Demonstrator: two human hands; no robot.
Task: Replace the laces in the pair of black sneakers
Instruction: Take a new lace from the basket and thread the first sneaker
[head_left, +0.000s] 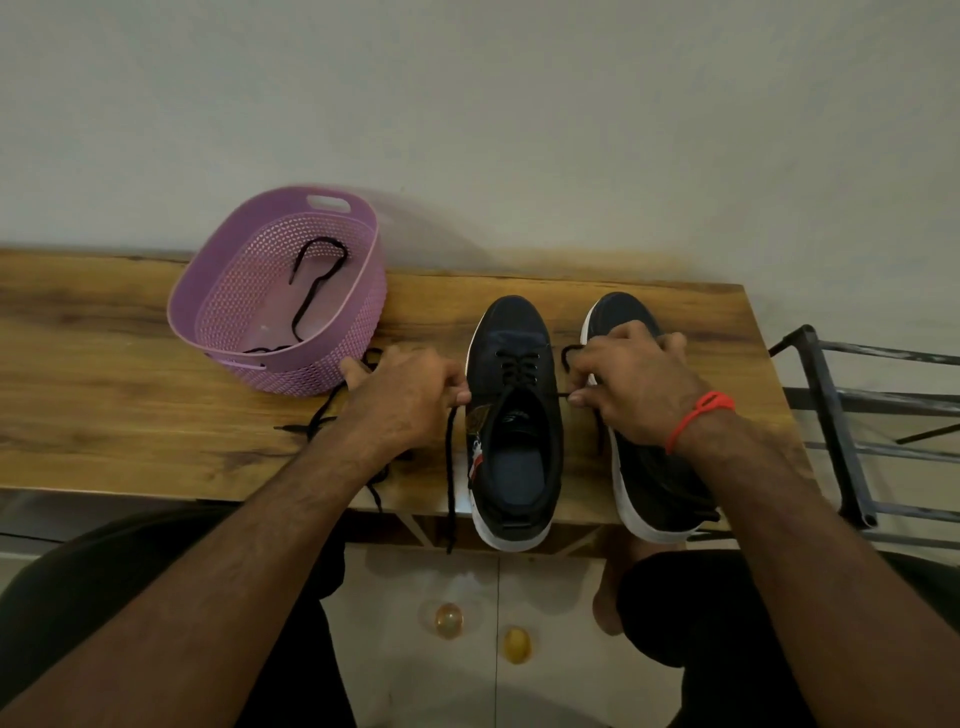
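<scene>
Your left hand (402, 397) and right hand (631, 387) pinch lace ends (451, 467) at 9 and 3 o'clock of the half-laced sneaker (514, 421), evening tension.

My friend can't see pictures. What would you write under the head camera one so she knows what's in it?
Two hands pull the ends of a black lace through the left black sneaker on a wooden table: left hand pinches one end, right hand the other. The second sneaker sits to its right, and a purple basket holding another lace is at left.
</scene>
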